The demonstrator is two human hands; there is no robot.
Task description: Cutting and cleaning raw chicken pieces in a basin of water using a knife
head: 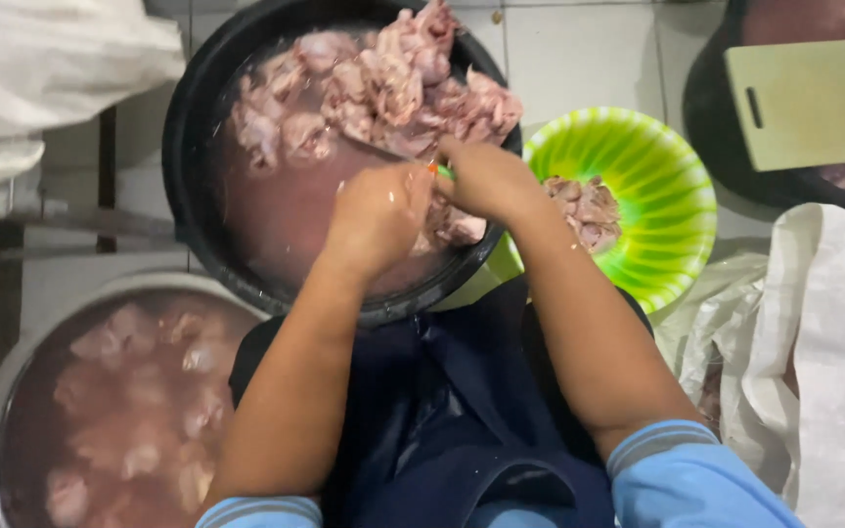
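Both of my hands work close together over the near rim of a big black basin (180, 147) filled with pinkish water and raw chicken pieces (383, 83). My left hand (376, 217) is closed around a piece of raw meat (454, 225) that shows just below it. In my right hand (489, 181) I grip a small tool with an orange-and-green handle (439, 170); its blade is hidden. The two hands touch at the knuckles.
A green bowl (667, 186) with a few cut chicken pieces (587, 207) sits right of the basin. A metal basin (12, 372) of meat in water lies lower left. A pale cutting board (814, 103) rests on a dark tub upper right. White sacks (823, 342) lie at right.
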